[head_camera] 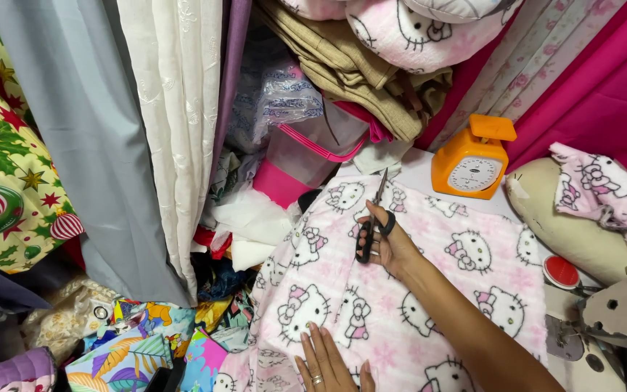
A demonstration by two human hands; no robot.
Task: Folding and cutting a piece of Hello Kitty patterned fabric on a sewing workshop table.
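A pink fleece cloth [429, 290] printed with white cartoon cat faces lies spread over the work surface. My right hand [393, 247] reaches across it and grips black-handled scissors [369, 225], whose blades point away toward the cloth's far edge. My left hand [324, 363], a ring on one finger, lies flat on the near part of the cloth with fingers apart and holds nothing.
An orange kitchen scale [473, 160] stands beyond the cloth. Hanging grey and white curtains [146, 131] and folded tan fabric [350, 65] crowd the back. A pink plastic container [295, 163], bright scraps [146, 341], a holiday-print cloth [9, 167] and a sewing machine [618, 319] surround the spot.
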